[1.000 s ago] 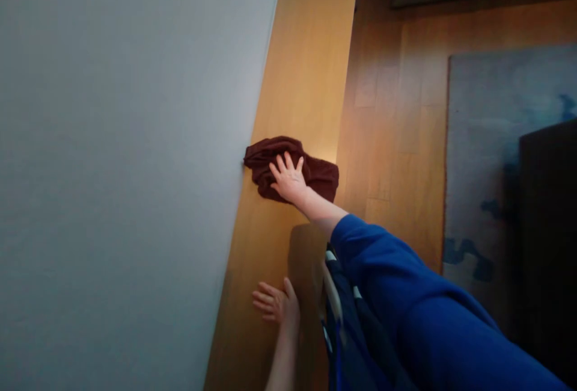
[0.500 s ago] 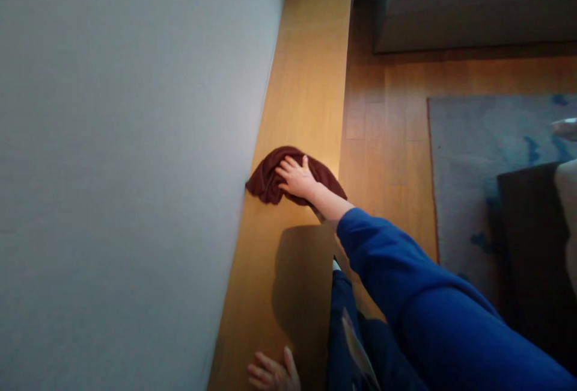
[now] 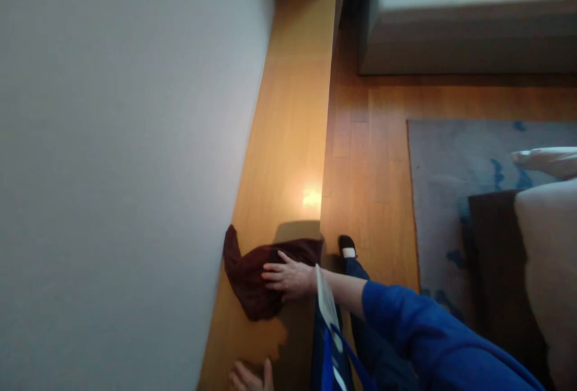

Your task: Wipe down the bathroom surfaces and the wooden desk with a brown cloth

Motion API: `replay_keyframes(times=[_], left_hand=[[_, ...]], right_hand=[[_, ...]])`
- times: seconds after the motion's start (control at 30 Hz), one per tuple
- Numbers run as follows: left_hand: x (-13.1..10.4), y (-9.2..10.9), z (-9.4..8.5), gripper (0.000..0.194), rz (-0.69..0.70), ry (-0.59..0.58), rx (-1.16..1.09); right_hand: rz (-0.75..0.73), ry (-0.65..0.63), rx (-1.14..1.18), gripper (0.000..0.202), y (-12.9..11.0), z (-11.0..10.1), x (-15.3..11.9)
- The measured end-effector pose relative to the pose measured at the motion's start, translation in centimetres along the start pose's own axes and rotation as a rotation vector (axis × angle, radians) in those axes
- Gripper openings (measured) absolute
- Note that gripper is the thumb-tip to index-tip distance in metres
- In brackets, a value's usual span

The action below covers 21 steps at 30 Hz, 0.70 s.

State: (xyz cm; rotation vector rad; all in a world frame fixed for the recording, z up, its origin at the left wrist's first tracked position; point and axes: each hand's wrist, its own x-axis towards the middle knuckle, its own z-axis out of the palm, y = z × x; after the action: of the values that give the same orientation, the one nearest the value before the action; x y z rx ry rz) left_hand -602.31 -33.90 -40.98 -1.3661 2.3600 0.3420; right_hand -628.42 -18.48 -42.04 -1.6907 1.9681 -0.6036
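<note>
A dark maroon cloth (image 3: 252,280) lies crumpled across the long wooden ledge (image 3: 288,138), one corner reaching the wall. My right hand (image 3: 288,277) rests flat on top of the cloth, palm down with its fingers spread. At the bottom edge of the picture my left hand (image 3: 250,379) shows only in part. Its thumb stands apart from the fingers, near the ledge surface and short of the cloth, and I see nothing in it. A pale strip with blue bands (image 3: 329,319) hangs beside my right wrist.
A grey wall (image 3: 135,168) borders the ledge on the left. To the right are the wooden floor (image 3: 356,168), my shoe (image 3: 346,243) and a grey rug with blue marks (image 3: 451,168). A pale block-like piece of furniture (image 3: 451,36) stands at the back; dark and white furnishings sit right.
My right hand and the cloth have come nearer along the ledge, toward my body. The cloth has changed its folds. The view has shifted, and my left hand sits lower in the picture.
</note>
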Motion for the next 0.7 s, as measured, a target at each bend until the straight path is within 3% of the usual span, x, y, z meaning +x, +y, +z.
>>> replay_keyframes(times=[0.07,0.13,0.23,0.3,0.37,0.47,0.57,0.63,0.7], left_hand=[[2.2,4.9,-0.6,0.087,0.075,0.031,-0.029],[4.7,11.2,-1.4,0.092,0.194,0.057,-0.100],[8.4,22.1,-2.8,0.087,0.329,0.056,-0.197],[10.7,29.5,-3.8,0.086,0.361,0.026,-0.231],[12.6,36.2,-4.3,0.084,0.323,0.039,-0.273],[14.9,44.0,-4.4,0.074,0.051,0.052,-0.290],[16.3,48.3,-3.6,0.071,-0.210,0.097,-0.259],[16.8,49.5,-3.1,0.073,-0.276,0.117,-0.229],[17.0,50.0,-2.8,0.076,-0.287,0.122,-0.192]], right_hand=[[0.085,0.045,-0.043,0.050,5.5,-4.4,-0.3],[0.257,0.160,-0.110,0.051,12.5,-10.1,-0.1],[0.667,0.422,-0.208,0.052,22.2,-17.7,0.7],[0.924,0.545,-0.249,0.057,26.2,-20.6,1.3],[0.993,0.544,-0.256,0.061,27.4,-21.2,1.6],[0.745,0.390,-0.224,0.058,25.5,-18.8,0.7],[0.326,0.194,-0.159,0.054,24.0,-16.4,-1.5],[0.141,0.111,-0.125,0.054,25.7,-17.1,-2.6],[0.124,0.112,-0.133,0.053,30.2,-20.2,-2.4]])
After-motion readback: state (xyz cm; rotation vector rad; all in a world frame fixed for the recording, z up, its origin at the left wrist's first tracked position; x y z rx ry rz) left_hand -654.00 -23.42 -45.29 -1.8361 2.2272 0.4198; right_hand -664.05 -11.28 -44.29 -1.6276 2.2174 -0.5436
